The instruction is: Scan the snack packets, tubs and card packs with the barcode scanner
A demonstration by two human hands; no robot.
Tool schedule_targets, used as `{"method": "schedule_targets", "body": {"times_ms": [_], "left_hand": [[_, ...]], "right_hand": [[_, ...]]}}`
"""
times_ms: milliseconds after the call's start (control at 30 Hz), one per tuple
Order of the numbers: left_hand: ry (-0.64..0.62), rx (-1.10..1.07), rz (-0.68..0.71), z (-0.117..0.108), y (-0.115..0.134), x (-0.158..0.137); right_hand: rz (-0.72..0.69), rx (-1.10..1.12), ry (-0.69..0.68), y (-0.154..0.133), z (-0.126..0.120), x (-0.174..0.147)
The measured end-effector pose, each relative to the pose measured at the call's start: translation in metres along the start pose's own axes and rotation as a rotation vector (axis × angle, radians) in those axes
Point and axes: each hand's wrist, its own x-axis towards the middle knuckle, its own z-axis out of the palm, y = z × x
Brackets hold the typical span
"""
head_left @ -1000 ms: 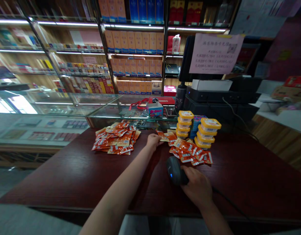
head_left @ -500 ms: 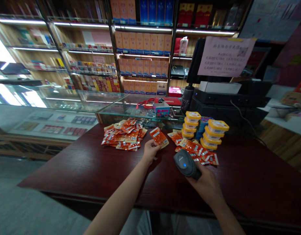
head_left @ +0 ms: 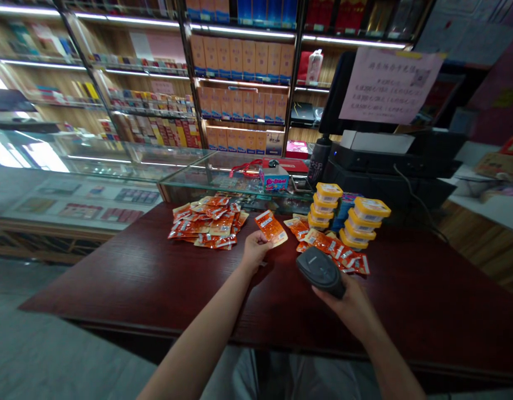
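Observation:
Between the fingers of my left hand (head_left: 256, 250) is an orange snack packet (head_left: 272, 226), held by its lower edge above the dark red table (head_left: 156, 283). My right hand (head_left: 353, 303) grips a dark grey barcode scanner (head_left: 320, 269), its head pointing up and to the left. A heap of similar orange packets (head_left: 212, 222) lies left of my left hand. Just beyond the scanner is a smaller pile of packets (head_left: 335, 247), partly covered by the scanner head.
Two stacks of yellow-lidded tubs, one left (head_left: 325, 205) and one right (head_left: 362, 222), stand behind the smaller pile. A glass display counter (head_left: 185, 176) borders the table, with a small pink-and-blue box (head_left: 275, 179) on it. A monitor with a paper sign (head_left: 392, 83) rises at the back right.
The blue light on the scanner no longer shows, and its head has turned slightly. The packet stays in my left hand, a little flatter to view. The camera view has shifted slightly.

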Motion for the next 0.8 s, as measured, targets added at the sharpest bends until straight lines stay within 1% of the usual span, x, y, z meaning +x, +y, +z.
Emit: {"method": "schedule_targets", "body": {"times_ms": [100, 167, 200, 267, 333, 400, 533, 600, 700, 800], "left_hand": [[-0.014, -0.011, -0.019, 0.0, -0.001, 0.001], [-0.011, -0.016, -0.015, 0.001, -0.001, 0.001], [-0.009, -0.017, -0.008, 0.001, 0.0, 0.001], [-0.009, -0.021, 0.003, 0.001, 0.002, 0.0], [-0.007, -0.03, -0.001, 0.001, 0.003, -0.002], [-0.003, -0.04, -0.012, 0.002, 0.004, -0.003], [0.015, -0.04, 0.004, 0.002, 0.005, -0.005], [0.044, -0.019, 0.02, 0.002, 0.006, -0.006], [0.122, 0.024, 0.07, 0.0, 0.009, -0.005], [0.252, 0.068, 0.144, -0.006, 0.015, 0.003]], "right_hand": [[-0.016, -0.012, -0.014, -0.002, -0.001, 0.0], [-0.02, -0.084, -0.024, -0.005, -0.003, -0.001], [-0.021, -0.166, -0.018, -0.006, -0.004, -0.001], [-0.028, -0.401, 0.007, -0.007, -0.005, -0.001], [-0.059, -0.611, 0.021, -0.003, -0.002, 0.0], [-0.106, -0.71, 0.033, 0.005, 0.004, 0.0], [-0.204, -0.749, 0.076, 0.026, 0.017, 0.0], [-0.246, -0.758, 0.102, 0.033, 0.022, -0.001], [-0.289, -0.769, 0.128, 0.039, 0.024, -0.003], [-0.318, -0.757, 0.129, 0.043, 0.025, -0.005]]}}
